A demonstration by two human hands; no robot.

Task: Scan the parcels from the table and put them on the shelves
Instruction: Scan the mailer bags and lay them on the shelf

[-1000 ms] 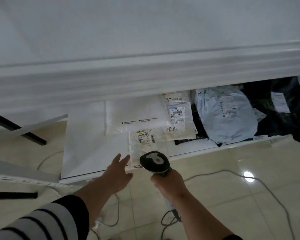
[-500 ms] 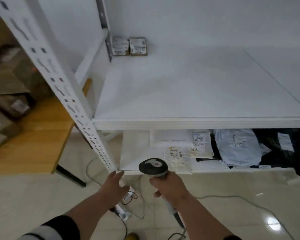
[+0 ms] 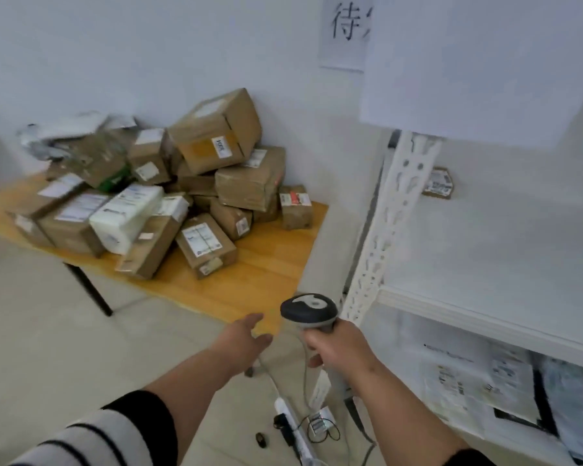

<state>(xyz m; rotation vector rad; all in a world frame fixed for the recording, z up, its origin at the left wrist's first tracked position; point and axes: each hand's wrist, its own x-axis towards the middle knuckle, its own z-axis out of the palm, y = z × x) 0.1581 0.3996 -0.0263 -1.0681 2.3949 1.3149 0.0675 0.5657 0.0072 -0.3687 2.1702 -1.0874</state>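
Presently: parcels (image 3: 169, 193), a heap too jumbled to count, on wooden surface (image 3: 270, 274) left of shelves (image 3: 485, 257); near corner bare. Left hand (image 3: 246, 338), grip spread, over open floor. Right hand (image 3: 340, 348) grips one scanner (image 3: 308, 311). One small box (image 3: 439, 183) on shelf.

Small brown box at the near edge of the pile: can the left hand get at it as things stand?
Probably yes. The left hand is open and empty, and the small brown box lies exposed above bare table.
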